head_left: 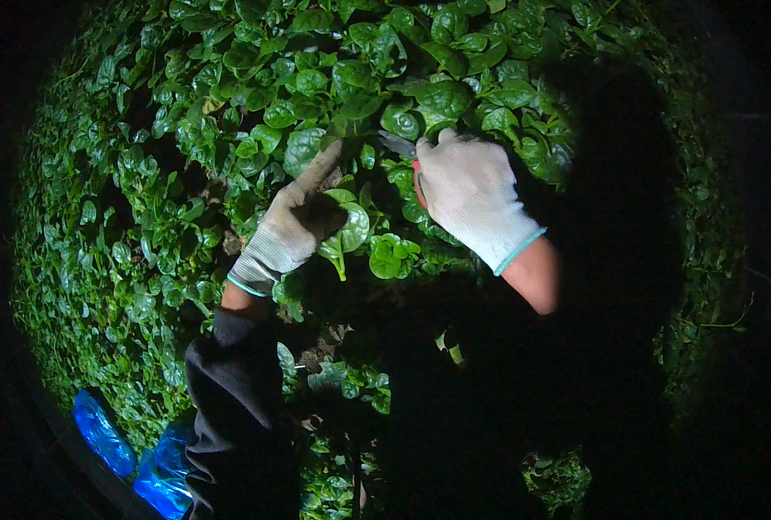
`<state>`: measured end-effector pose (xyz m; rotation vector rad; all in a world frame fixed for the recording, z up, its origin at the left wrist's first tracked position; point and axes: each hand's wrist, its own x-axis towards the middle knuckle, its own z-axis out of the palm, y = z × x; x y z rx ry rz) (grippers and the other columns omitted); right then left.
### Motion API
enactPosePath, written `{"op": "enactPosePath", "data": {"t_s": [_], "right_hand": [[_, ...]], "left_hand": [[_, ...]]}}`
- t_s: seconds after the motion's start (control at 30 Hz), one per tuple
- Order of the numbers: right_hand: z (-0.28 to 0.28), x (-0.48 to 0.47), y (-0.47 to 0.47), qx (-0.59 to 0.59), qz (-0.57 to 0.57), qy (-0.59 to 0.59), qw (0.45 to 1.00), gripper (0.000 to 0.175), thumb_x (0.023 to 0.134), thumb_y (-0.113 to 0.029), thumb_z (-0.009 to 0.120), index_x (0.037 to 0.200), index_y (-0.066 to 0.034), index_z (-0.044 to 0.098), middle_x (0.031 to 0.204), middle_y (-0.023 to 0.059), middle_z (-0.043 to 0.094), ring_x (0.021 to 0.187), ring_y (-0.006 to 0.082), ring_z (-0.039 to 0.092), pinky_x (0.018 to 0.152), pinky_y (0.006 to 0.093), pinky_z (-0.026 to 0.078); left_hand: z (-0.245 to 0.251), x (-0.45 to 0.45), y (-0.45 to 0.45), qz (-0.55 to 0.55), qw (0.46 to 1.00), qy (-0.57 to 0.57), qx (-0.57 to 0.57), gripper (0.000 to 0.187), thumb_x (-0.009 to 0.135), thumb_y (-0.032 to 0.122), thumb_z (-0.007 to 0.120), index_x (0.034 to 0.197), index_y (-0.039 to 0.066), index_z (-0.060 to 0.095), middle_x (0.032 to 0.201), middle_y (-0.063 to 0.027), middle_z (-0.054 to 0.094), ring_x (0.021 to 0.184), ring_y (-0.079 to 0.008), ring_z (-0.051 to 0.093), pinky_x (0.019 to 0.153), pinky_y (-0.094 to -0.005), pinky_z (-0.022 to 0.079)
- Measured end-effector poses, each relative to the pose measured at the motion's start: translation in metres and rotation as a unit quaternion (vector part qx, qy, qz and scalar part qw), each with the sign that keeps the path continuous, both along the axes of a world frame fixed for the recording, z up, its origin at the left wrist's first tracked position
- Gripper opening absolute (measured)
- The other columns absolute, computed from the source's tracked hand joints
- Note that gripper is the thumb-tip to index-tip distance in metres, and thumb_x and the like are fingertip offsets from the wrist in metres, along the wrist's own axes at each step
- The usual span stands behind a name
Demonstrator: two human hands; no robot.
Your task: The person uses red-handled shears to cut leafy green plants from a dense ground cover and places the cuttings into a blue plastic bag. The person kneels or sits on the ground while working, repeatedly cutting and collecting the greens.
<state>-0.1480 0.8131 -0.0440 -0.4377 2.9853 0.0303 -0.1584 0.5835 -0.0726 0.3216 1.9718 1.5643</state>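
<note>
Both of my hands wear light knitted gloves with teal cuffs, among glossy green leafy plants (311,81). My left hand (294,218) has its index finger stretched out towards a stem and leaves. Under its palm is a leafy sprig (353,229) with a pale stem end sticking out towards me; the other fingers, partly hidden in shadow, seem curled around it. My right hand (470,179) grips red-handled pruning snips (400,144). Their metal blades point left into the foliage, a short way from my left fingertip. My right fingers hide most of the handle.
Dense foliage spreads to the left and ahead. Blue plastic (104,434) lies at the lower left, beside my dark sleeve (236,416). Patches of soil (320,351) show between the plants. Deep shadow covers the right and lower middle.
</note>
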Motion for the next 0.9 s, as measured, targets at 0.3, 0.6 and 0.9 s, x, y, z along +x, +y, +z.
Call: {"op": "enactPosePath", "data": {"t_s": [0.3, 0.6, 0.9], "right_hand": [[-0.009, -0.016, 0.003, 0.048, 0.050, 0.037, 0.997, 0.030, 0.076, -0.015, 0.063, 0.104, -0.0039, 0.062, 0.088, 0.0112, 0.061, 0.079, 0.0274, 0.063, 0.064, 0.0401, 0.052], [0.016, 0.005, 0.022, -0.054, -0.004, -0.011, 0.999, 0.026, 0.082, -0.021, 0.060, 0.101, -0.0048, 0.063, 0.080, 0.0140, 0.059, 0.066, 0.0289, 0.064, 0.059, 0.0417, 0.049], [0.048, 0.031, 0.027, -0.145, -0.145, -0.040, 0.978, 0.031, 0.079, -0.020, 0.068, 0.107, -0.0088, 0.066, 0.083, 0.0121, 0.065, 0.068, 0.0267, 0.065, 0.062, 0.0352, 0.053]], "left_hand": [[0.002, 0.000, 0.003, -0.018, 1.000, 0.020, -0.005, 0.076, 0.076, -0.014, 0.051, 0.146, 0.006, 0.030, 0.144, -0.0050, 0.042, 0.122, -0.0093, 0.042, 0.096, -0.0232, 0.037], [-0.010, 0.024, -0.033, 0.215, 0.966, -0.020, 0.144, 0.040, 0.082, 0.005, 0.071, 0.119, -0.001, 0.059, 0.106, -0.0037, 0.063, 0.092, -0.0118, 0.058, 0.084, -0.0250, 0.046], [0.011, 0.048, -0.058, 0.242, 0.968, -0.014, 0.062, 0.052, 0.081, -0.005, 0.064, 0.130, -0.001, 0.048, 0.112, -0.0055, 0.061, 0.088, -0.0099, 0.058, 0.081, -0.0224, 0.046]]}}
